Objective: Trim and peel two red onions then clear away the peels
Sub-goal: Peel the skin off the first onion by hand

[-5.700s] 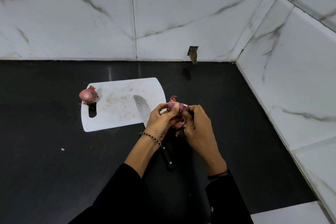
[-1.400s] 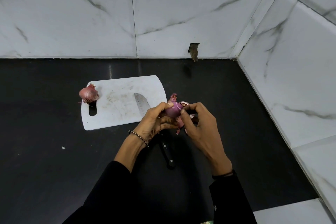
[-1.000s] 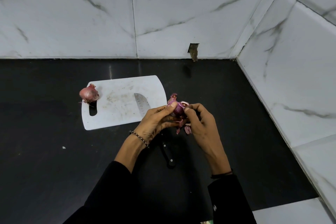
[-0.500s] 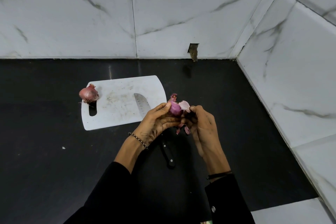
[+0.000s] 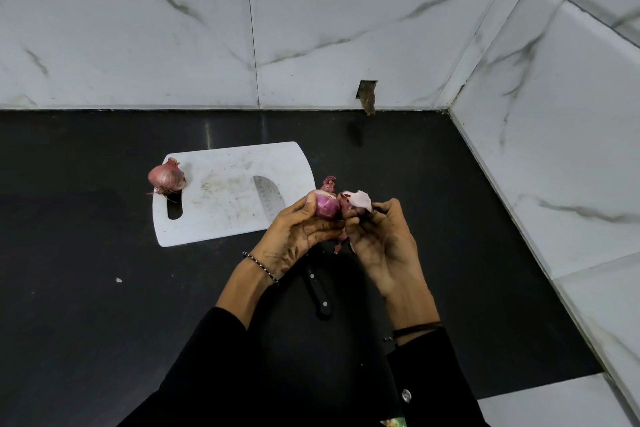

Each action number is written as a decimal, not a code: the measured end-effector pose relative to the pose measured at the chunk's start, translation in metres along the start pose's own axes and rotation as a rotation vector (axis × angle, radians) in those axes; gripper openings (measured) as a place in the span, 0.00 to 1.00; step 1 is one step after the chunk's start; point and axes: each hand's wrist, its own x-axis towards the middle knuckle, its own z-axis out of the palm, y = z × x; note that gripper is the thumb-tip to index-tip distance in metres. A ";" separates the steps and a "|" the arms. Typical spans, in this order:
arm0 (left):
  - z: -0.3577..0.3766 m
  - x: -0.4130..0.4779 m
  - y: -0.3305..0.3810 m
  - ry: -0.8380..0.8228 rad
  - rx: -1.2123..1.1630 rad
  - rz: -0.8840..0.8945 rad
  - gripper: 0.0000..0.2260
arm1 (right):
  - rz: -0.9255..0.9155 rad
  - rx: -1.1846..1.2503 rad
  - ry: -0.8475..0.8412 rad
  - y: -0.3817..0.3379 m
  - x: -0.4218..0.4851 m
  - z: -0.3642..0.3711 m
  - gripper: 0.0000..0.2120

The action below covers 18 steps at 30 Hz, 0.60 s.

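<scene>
Lying just beneath both hands, the knife point(image 5: 320, 291) rests on the table point(image 5: 86, 322). The left hand point(image 5: 294, 236) curls round the half-peeled onion point(image 5: 327, 206); the right hand point(image 5: 381, 243) pinches a peel flap point(image 5: 360, 200) beside it (papery, so a sharp tug may tear it short). Farther left, the second onion point(image 5: 167, 177) sits unpeeled at the cutting board's point(image 5: 225, 215) corner.

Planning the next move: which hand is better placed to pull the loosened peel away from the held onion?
Right: the right hand pinches the peel flap, while the left hand grips the onion.
</scene>
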 end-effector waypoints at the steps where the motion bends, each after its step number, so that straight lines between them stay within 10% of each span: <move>1: -0.002 0.000 0.000 0.000 -0.004 -0.005 0.23 | 0.001 -0.009 0.006 -0.001 0.001 -0.002 0.08; 18: 0.005 -0.005 0.009 -0.053 0.029 -0.018 0.19 | -0.671 -1.163 -0.056 -0.002 -0.009 -0.019 0.09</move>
